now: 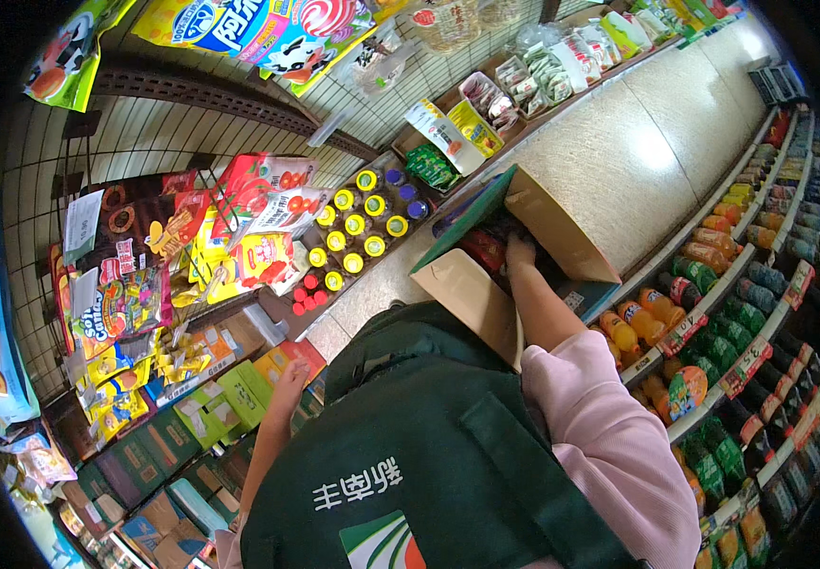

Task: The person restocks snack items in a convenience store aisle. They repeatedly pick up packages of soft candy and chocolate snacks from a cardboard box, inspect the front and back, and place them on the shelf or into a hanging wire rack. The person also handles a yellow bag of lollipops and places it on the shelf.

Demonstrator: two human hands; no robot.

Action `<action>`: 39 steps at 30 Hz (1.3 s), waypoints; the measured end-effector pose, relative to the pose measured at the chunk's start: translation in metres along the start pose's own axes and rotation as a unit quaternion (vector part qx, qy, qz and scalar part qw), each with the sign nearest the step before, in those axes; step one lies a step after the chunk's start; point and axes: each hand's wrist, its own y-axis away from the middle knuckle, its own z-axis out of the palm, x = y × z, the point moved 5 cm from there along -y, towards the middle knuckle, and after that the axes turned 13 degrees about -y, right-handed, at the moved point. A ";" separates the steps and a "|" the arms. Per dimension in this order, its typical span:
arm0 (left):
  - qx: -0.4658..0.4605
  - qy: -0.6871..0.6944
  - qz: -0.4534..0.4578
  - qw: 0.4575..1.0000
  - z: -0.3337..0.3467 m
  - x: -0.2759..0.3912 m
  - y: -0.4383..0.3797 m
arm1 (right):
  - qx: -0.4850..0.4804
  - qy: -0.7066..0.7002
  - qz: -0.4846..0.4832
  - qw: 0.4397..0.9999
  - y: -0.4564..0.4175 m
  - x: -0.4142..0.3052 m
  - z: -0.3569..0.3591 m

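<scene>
An opened cardboard carton (559,224) with its flaps spread stands on the floor before me, green on the outside. My right hand (520,252) reaches down inside it, beside dark red packages (482,249); its fingers are in shadow, so whether it grips anything is unclear. On the left, my left hand (295,377) hovers over the low shelf of boxes, near a red and orange box (303,355). Its fingers look loosely bent and I see nothing held in them. The dark green apron (410,455) covers my front.
Bottled drinks fill a curved-looking shelf (708,341) at right. Several bottles with yellow caps (354,225) stand left of the carton. Snack bags (125,306) hang from a wire rack at left. Boxes of small packets (488,103) line the tiled floor (630,135).
</scene>
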 end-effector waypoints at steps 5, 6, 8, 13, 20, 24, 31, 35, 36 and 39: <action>-0.038 0.032 0.070 0.996 -0.004 -0.004 -0.026 | 0.037 -0.172 0.123 0.977 -0.013 0.032 -0.029; -0.042 0.042 0.084 0.995 -0.005 -0.003 -0.030 | 0.050 -0.202 0.151 0.966 -0.019 0.044 -0.035; -0.061 0.058 0.093 0.992 -0.005 -0.007 -0.042 | 0.071 -0.277 0.229 0.930 0.009 0.028 -0.043; -0.077 0.073 0.102 0.989 -0.017 0.014 -0.052 | 0.022 -0.433 0.288 0.854 0.033 0.031 -0.049; -0.047 0.080 0.208 0.974 -0.052 0.088 -0.040 | -0.071 -0.531 0.247 0.807 0.113 -0.026 -0.078; -0.077 0.126 0.294 0.944 -0.064 0.145 -0.013 | -0.116 -0.408 0.121 0.897 0.154 -0.048 -0.111; -0.274 0.231 0.394 0.846 -0.053 0.226 0.062 | -0.141 -0.412 -0.194 0.879 0.315 -0.183 -0.103; -0.291 0.246 0.419 0.824 -0.055 0.244 0.097 | -0.211 -0.405 -0.309 0.834 0.384 -0.235 -0.065; -0.284 0.252 0.417 0.826 -0.058 0.244 0.104 | -0.234 -0.389 -0.327 0.829 0.398 -0.244 -0.056; -0.261 0.283 0.462 0.799 -0.062 0.232 0.100 | -0.274 -0.344 -0.392 0.808 0.427 -0.262 -0.029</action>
